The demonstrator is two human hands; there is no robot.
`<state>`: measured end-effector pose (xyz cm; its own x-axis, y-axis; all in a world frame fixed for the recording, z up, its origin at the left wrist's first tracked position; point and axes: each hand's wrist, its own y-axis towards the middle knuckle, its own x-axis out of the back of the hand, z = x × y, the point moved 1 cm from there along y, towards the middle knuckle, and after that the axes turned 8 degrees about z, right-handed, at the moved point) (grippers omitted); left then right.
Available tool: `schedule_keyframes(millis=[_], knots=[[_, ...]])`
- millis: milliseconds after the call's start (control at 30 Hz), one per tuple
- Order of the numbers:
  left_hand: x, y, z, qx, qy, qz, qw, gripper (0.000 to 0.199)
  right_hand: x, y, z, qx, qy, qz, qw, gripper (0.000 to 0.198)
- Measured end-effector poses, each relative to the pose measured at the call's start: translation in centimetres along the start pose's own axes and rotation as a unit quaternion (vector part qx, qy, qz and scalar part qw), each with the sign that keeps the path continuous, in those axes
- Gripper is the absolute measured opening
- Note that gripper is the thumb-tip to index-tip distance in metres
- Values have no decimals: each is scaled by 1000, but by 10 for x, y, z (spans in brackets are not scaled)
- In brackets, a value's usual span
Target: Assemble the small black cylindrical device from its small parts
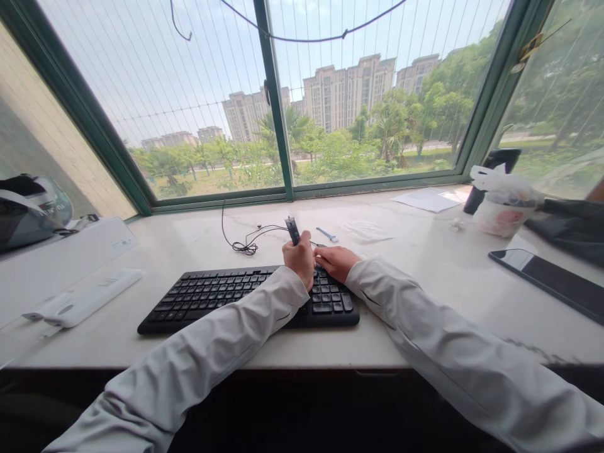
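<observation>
Near the middle of the frame, the left hand [299,258] is closed in a fist around a small dark tool [292,229], which stands nearly upright with its top poking out above the knuckles. Whether it is a brush, a key puller or a pen-like device is too small to tell. The right hand [336,261] lies flat just beside it, fingers bent down onto the keys at the right end of the black keyboard [212,296]; it presses or steadies there and holds nothing that shows.

The keyboard sits flat on the pale worktop [425,277], centre-left of the frame, its long edge parallel to the front edge. A thin black cable [243,242] loops behind it, and a small blue-handled tool [326,234] lies just beyond the hands.

To work the keys well here, the right hand should, I judge, pin the keyboard's right end so it cannot slide, while the tool tip comes down squarely between keys, not at a slant. A firm but light grip helps, and the loose cable is best kept clear.

A dark phone [552,277] lies at right, a white flat device [87,302] at left.
</observation>
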<state>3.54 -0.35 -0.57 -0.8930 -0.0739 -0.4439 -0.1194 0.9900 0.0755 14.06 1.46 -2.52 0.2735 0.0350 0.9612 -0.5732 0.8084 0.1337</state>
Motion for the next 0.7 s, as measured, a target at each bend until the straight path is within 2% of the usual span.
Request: schedule_keyframes(millis=[100, 367, 500, 600, 700], knots=[[0, 1, -1, -45, 26, -17, 999, 35, 0, -1, 0, 1, 1, 0, 1000, 24], [0, 1, -35, -72, -36, -35, 996, 32, -3, 2, -3, 22, 29, -13, 999, 26], [4, 4, -45, -54, -57, -14, 997, 31, 1, 0, -2, 20, 38, -23, 999, 25], [8, 8, -47, -34, -86, 8, 996, 33, 9, -2, 2, 12, 104, -38, 994, 24], [12, 11, -49, -28, -118, 42, 992, 35, 17, -4, 6, 25, 217, -16, 976, 30]])
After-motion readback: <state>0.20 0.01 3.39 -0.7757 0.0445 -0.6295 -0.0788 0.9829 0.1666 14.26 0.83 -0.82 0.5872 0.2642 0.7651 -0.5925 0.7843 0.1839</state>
